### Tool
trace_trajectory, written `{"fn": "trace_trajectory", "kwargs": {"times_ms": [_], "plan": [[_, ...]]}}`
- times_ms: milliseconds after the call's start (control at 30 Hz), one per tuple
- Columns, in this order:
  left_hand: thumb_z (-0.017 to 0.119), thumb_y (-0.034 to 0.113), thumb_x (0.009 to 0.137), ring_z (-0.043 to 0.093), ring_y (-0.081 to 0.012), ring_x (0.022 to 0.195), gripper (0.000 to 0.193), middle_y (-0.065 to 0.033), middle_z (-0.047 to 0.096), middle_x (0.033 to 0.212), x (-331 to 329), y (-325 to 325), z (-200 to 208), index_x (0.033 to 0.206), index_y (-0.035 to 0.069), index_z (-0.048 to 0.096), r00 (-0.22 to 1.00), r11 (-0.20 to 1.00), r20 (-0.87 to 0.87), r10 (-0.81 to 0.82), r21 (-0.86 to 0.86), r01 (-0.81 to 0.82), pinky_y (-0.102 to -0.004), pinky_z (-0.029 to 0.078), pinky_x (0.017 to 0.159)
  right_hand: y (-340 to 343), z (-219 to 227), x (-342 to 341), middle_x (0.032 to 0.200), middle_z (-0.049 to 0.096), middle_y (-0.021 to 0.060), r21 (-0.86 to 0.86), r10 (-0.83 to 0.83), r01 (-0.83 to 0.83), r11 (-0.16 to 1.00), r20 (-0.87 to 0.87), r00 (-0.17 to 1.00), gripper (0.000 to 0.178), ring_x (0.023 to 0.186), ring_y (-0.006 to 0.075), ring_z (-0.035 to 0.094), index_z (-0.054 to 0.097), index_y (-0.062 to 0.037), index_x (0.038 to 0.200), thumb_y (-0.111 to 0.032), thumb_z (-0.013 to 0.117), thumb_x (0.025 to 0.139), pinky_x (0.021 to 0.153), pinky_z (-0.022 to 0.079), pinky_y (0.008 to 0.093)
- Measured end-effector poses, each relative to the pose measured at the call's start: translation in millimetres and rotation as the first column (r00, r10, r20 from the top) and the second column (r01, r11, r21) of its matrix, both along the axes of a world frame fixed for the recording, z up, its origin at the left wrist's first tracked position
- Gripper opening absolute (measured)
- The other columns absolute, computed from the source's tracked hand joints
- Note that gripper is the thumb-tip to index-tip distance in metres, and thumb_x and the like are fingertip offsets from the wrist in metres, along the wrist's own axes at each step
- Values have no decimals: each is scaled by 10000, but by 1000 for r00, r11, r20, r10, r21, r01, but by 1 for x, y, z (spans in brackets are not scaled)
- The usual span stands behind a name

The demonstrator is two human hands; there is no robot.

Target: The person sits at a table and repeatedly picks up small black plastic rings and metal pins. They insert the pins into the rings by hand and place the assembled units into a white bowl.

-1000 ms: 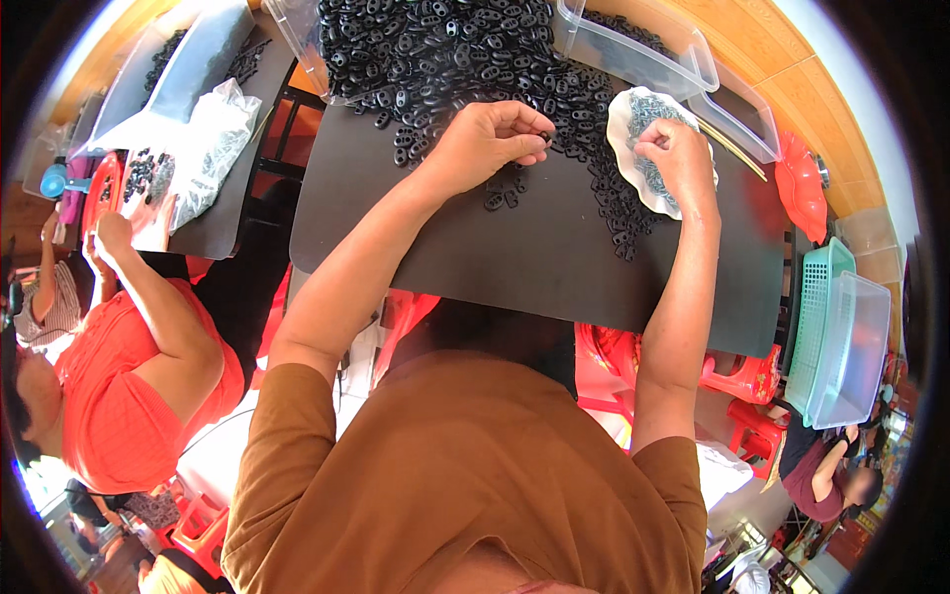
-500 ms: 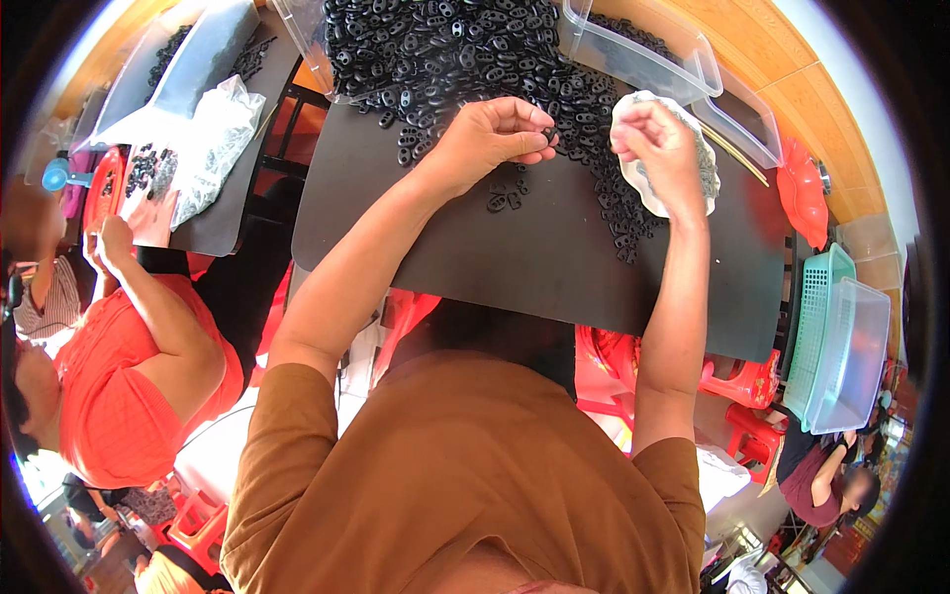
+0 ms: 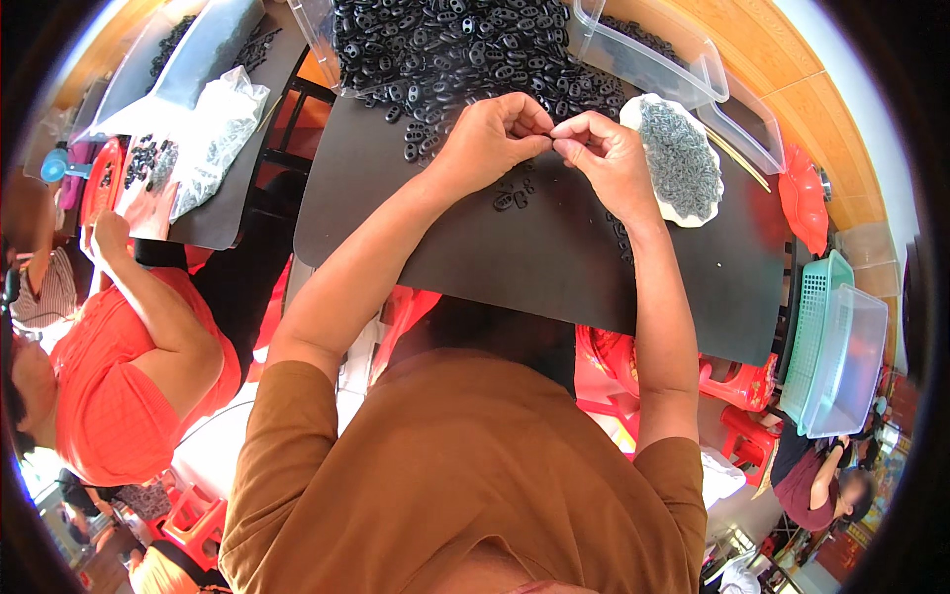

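Observation:
My left hand [image 3: 490, 144] and my right hand [image 3: 612, 163] meet fingertip to fingertip above the dark table [image 3: 475, 262]. The left thumb and fingers pinch a small black plastic piece, now mostly hidden by the fingertips. My right thumb and forefinger are also closed, and what they hold is too small to make out. Beyond the hands spreads a heap of black oval two-holed plastic pieces [image 3: 445, 49]. Several loose black pieces [image 3: 510, 200] lie just below the left hand. Beside the right hand stands a white scalloped dish [image 3: 633, 111] of tiny grey parts [image 3: 683, 163].
Clear plastic bins [image 3: 653, 64] stand behind the heap. Thin sticks [image 3: 737, 158] and a red dish [image 3: 804, 198] are at the right. Green and clear baskets [image 3: 816, 342] sit off the table's right edge. A person in red [image 3: 134, 366] works at another table, left.
My right hand has moved left from over the white dish to meet the left fingertips, uncovering the grey parts. The left hand has stayed nearly in place.

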State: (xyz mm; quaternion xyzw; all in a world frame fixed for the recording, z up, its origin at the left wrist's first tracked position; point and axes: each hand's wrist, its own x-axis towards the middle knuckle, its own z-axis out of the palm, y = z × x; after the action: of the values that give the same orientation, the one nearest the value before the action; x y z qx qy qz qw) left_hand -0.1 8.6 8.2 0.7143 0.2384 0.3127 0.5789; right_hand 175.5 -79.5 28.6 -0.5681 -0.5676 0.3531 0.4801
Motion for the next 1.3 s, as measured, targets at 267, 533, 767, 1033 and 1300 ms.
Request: {"fn": "trace_trajectory", "kwargs": {"times_ms": [267,533,767,1033,1300], "plan": [[697,52,883,652,-111,828,137,-35,674,944,1,2,-6,1006,34,639,959,920,284,-6,-374,116,-249,541,772,1,3,-3,811,669,4,-16,-20,17,1000,-200,980,44,720,57,609,669,-30,899,-15,685,861,655,513,219],[619,240,973,674,-103,831,207,-43,684,959,-9,6,5,1061,56,654,970,767,204,-129,-600,229,-231,567,771,-2,9,-2,854,685,18,261,-43,9,965,127,991,90,760,84,644,685,-23,885,35,698,817,671,527,224],[671,145,931,675,-112,868,120,-28,674,969,-9,5,5,1030,82,651,940,678,297,-165,-658,327,-216,562,790,-6,23,-7,872,690,50,379,-49,-75,923,308,950,92,765,126,660,687,-14,847,63,699,798,655,526,235],[719,49,869,674,-152,909,171,-7,658,971,-8,5,5,1008,96,631,932,723,349,-103,-617,311,-242,539,814,-5,16,-7,880,706,34,115,-120,123,986,-31,992,113,782,104,667,704,-29,907,38,702,816,681,533,229],[718,29,861,677,-153,900,175,-18,662,983,-6,5,1,1003,83,631,949,830,311,-44,-517,208,-261,540,809,0,4,-1,869,698,19,215,-90,64,974,112,990,95,776,90,660,700,-35,904,12,706,823,691,528,230]]}}
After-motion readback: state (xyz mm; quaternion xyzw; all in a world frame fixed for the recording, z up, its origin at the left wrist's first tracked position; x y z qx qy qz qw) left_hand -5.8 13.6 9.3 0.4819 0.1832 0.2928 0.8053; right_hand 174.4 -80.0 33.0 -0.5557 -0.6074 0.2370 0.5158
